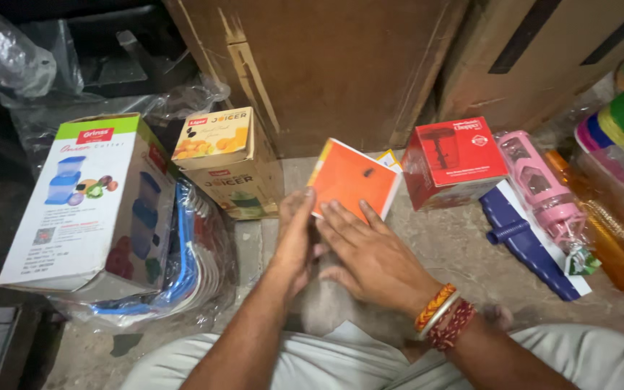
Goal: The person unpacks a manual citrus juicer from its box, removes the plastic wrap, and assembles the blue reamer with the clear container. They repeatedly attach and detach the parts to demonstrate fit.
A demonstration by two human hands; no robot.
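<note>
**Two hands at a small orange box on a stone floor**

We look down from above at our own two hands, which meet in the middle of the view over a grey stone floor (464, 253). Our left hand (294, 242) stands on its edge, fingers straight and close together, the fingertips touching the lower left corner of a small orange box (352, 180). Our right hand (370, 253) lies palm down just beside it, fingers spread flat and reaching to the bottom edge of the same box. Neither hand is closed around anything. The right wrist wears several bracelets (443, 315) in orange, white and red.

The orange box sits tilted on the floor, just ahead of the fingertips, in front of a large brown cardboard carton (319, 65).

To the left of the orange box stands a cream juicer box (225, 162) with fruit pictured on it. Further left lies a larger white and green box (84, 202) showing blue containers, resting on plastic-wrapped blue and white items (189, 267).

To the right of the orange box is a red chopper box (453, 159). Beside that lies a pink bottle (543, 188) in clear wrap, partly over a dark blue plastic piece (525, 245). An amber bottle (608, 245) lies at the far right.

Our light trousers (326, 361) fill the bottom edge.
</note>
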